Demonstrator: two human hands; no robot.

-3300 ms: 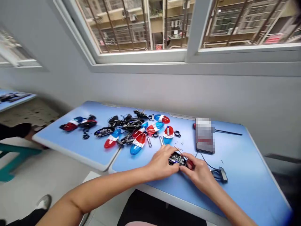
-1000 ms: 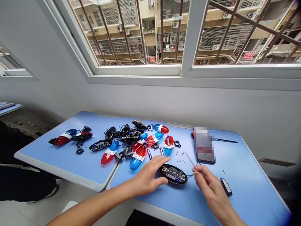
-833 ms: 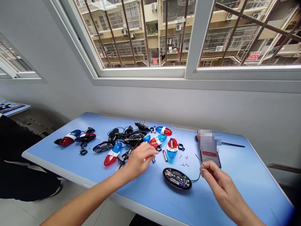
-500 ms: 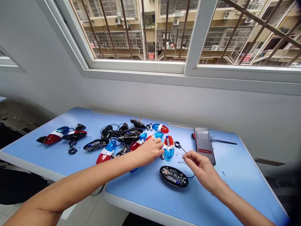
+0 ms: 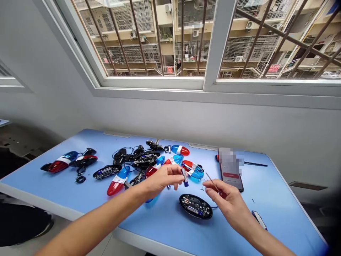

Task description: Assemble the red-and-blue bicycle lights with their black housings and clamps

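Pinched upright between the thumb and fingers of my left hand (image 5: 169, 177) is a small cylindrical battery (image 5: 184, 177). My right hand (image 5: 226, 197) is closed around a thin-shafted screwdriver (image 5: 212, 180) with a reddish handle, its shaft pointing up and left. Between and below the hands lies an open black oval housing (image 5: 195, 206); its circuit board and one blue-and-silver battery face up, and a cable runs right from it. Just behind my left fingers rests a red, white and blue cover (image 5: 194, 170) with another battery on it. Several small screws (image 5: 202, 188) lie near the screwdriver.
More red-and-blue covers (image 5: 119, 180), open black housings (image 5: 107, 172) and cables crowd the left half of the blue table (image 5: 149, 227). A phone (image 5: 231, 172) lies at the back right, with a long dark rod (image 5: 255, 164) beside it. Behind is a barred window.
My left hand has come up from the table with a battery in its fingers. The nearby red-and-blue cover has turned sideways. The right hand stays close to where it was, still holding the screwdriver.
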